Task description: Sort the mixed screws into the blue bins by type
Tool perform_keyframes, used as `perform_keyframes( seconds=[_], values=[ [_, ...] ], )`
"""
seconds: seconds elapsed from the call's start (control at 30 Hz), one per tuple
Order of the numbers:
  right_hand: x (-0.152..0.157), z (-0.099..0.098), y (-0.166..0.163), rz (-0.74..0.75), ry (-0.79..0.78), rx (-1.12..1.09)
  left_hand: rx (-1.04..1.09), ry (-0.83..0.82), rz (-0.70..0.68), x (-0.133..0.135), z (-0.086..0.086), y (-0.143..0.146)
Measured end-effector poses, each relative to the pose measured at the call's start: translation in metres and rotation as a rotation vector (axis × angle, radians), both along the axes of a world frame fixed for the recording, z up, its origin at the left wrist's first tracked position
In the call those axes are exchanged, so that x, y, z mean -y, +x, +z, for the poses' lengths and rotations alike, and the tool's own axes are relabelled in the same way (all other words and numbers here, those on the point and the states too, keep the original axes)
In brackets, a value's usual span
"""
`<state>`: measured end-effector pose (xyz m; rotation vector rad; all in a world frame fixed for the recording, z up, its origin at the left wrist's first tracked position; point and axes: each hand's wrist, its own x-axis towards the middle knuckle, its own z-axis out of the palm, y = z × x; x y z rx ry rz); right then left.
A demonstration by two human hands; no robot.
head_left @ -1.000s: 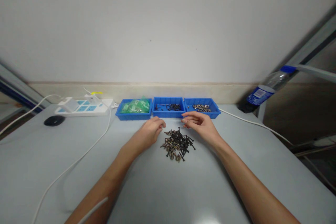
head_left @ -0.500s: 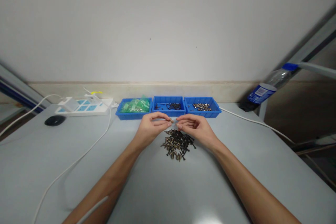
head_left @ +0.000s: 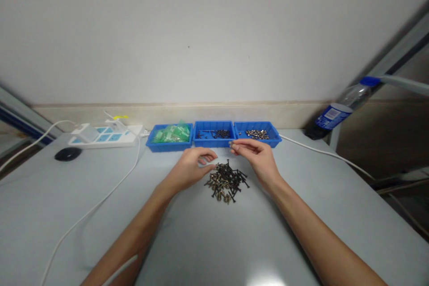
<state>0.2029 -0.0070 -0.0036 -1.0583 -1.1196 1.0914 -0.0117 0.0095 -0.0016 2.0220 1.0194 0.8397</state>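
A mixed pile of black and brassy screws (head_left: 227, 181) lies on the grey table in front of me. My left hand (head_left: 194, 164) is at the pile's upper left edge, thumb and fingers apart with nothing between them. My right hand (head_left: 255, 155) is beyond the pile, in front of the right blue bin (head_left: 275, 141). Its thumb and forefinger pinch a small metallic screw (head_left: 231, 144), mostly hidden by the fingertips. Shiny screws (head_left: 257, 134) lie in that bin. The middle blue bin (head_left: 213, 143) has dark screws (head_left: 221, 134) in it.
The left blue bin (head_left: 169, 147) contains green plastic packets (head_left: 174, 133). Further left are a white power strip (head_left: 110, 137), a black mouse (head_left: 68, 154) and a white cable (head_left: 100, 204). A blue-capped bottle (head_left: 335, 114) leans at right. The wall (head_left: 214, 53) rises behind the bins.
My hands have moved apart. The left hand's fingers have opened and its small brassy piece is gone from them. My right hand has risen slightly toward the bins with a screw pinched.
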Motion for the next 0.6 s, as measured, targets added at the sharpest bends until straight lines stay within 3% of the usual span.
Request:
perform_keyframes(
  seconds=[0.1,0.17,0.37,0.47,0.6],
  values=[
    [-0.006,-0.004,0.008,-0.256,0.032,-0.071,-0.222,0.172,-0.050,-0.004,-0.008,-0.008],
    [-0.008,-0.007,0.013,-0.317,0.031,-0.076,-0.280,0.211,-0.065,-0.005,-0.012,-0.011],
    [-0.008,-0.008,0.013,-0.262,-0.014,-0.040,-0.277,0.194,-0.089,-0.003,-0.004,-0.010],
    [-0.006,-0.006,0.009,-0.203,-0.027,-0.019,-0.214,0.104,-0.091,-0.003,0.003,-0.009],
    [-0.002,-0.004,0.003,-0.086,-0.031,0.044,-0.076,0.101,-0.051,-0.003,0.008,-0.006]
  ],
)
